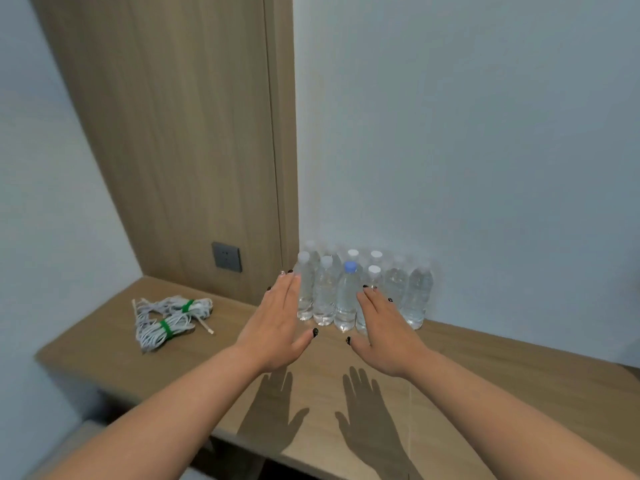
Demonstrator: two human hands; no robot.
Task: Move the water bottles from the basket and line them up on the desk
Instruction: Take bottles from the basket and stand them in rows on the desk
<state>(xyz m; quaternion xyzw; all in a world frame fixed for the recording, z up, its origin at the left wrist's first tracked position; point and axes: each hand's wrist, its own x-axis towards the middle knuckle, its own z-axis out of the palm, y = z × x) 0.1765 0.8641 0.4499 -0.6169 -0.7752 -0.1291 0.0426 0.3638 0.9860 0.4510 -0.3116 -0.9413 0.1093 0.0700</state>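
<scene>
No text, label, brand, number or sign can be read anywhere in the head view. The water bottles (346, 292) standing upright on the desk (485, 368) are clear plastic and show no printed wrapper or lettering on the sides that face the camera; their caps, white on most and blue on one, carry no visible marking. The grey wall socket (227, 256) on the wooden panel shows only its slots, without any legible writing. The green ties around the bundled white cables (169, 320) are plain. The wall and the wooden panel bear no lettering either.
</scene>
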